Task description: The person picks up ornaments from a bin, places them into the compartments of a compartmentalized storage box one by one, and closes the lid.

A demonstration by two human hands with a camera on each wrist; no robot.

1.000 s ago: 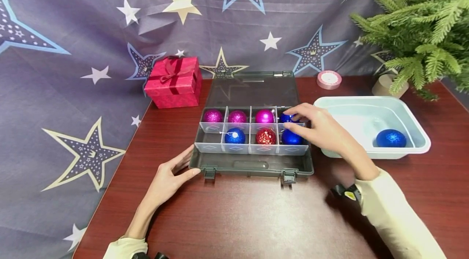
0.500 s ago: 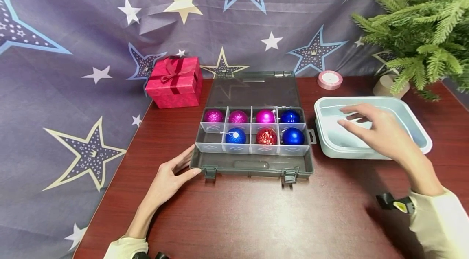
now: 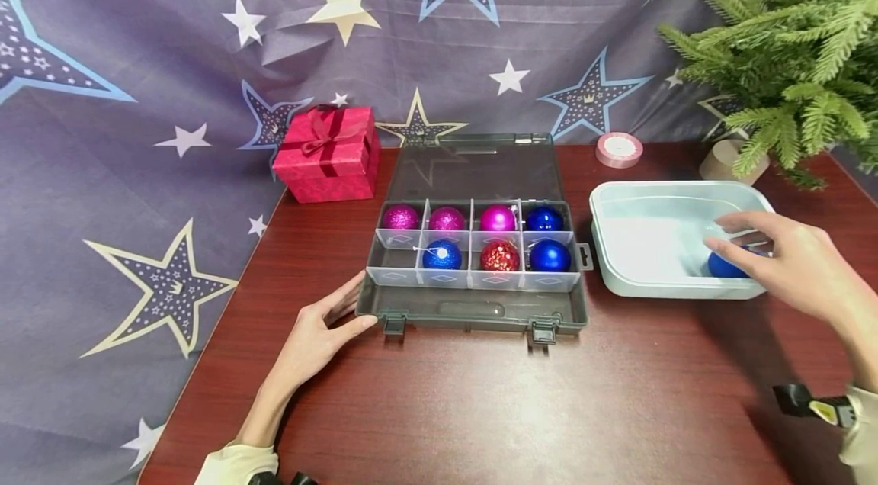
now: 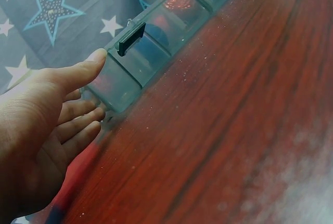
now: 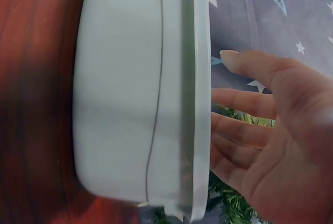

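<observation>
A dark translucent divided box [image 3: 473, 309] stands with its lid up in the head view. Its back row holds two magenta glitter Christmas balls [image 3: 401, 217], a shiny pink one [image 3: 497, 218] and a dark blue one [image 3: 544, 219]. In front sit a blue glitter ball [image 3: 442, 254], a red one [image 3: 499, 255] and a matte blue one [image 3: 549, 255]. My left hand [image 3: 312, 344] touches the box's near left corner, fingers extended. Over the right end of the pale blue tub [image 3: 658, 288], my right hand [image 3: 799, 264] reaches with parted fingers, partly hiding a blue ball [image 3: 724, 265] inside.
A red gift box [image 3: 325, 157] is at the back left. Behind the tub are a pink ribbon roll [image 3: 619, 149] and a small artificial tree [image 3: 809, 65], whose branches overhang the back right. A starry cloth [image 3: 206, 73] hangs behind the wooden table [image 3: 453, 409].
My right hand has left the dark blue ball in the box's back right compartment and moved right, over the tub to the blue ball there. My left hand has stayed at the box corner.
</observation>
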